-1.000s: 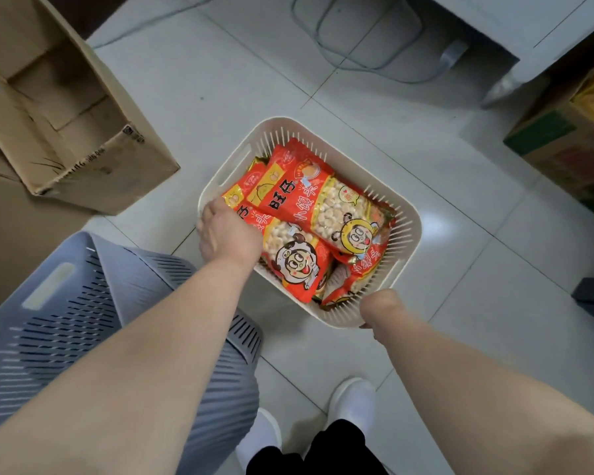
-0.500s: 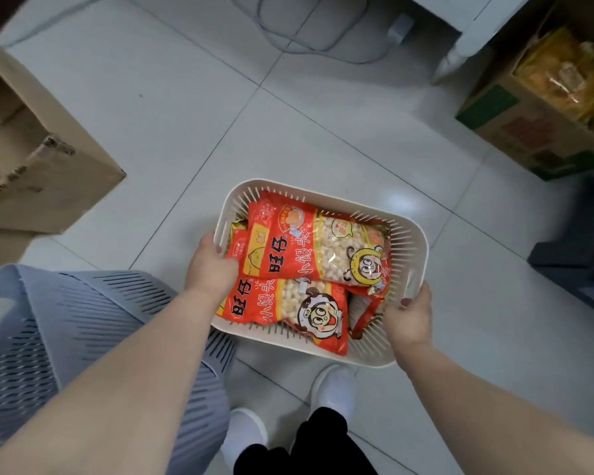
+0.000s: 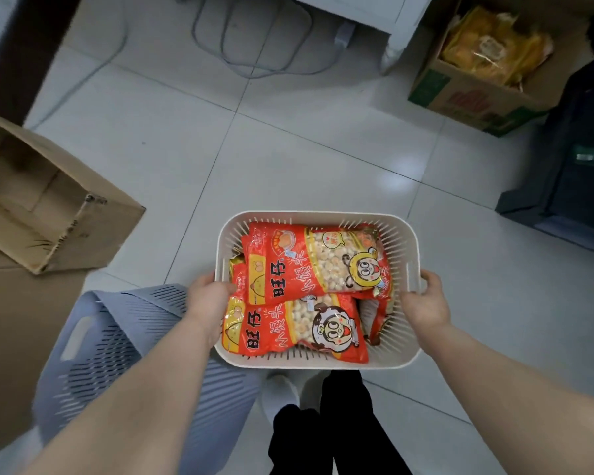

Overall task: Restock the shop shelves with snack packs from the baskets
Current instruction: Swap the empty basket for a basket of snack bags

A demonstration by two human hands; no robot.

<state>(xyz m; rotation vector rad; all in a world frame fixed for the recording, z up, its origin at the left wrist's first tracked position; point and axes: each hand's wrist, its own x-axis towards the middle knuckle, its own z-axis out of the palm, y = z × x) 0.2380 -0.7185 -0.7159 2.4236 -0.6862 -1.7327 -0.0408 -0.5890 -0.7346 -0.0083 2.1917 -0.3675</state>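
Though a carton [image 3: 96, 234] sits left, open tiles [image 3: 306, 149] lie beyond the basket [image 3: 323, 214]

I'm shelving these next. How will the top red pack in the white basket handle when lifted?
The top red pack in the white basket is probably light for its size: its window shows small round puffs. The glossy film looks slippery, and the soft bag will likely sag, so squeezing could crush the contents.

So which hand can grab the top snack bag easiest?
Probably the left hand. It holds the white basket at the left rim, right beside the top snack pack. The right hand grips the right rim, with bare basket wall between it and the packs.
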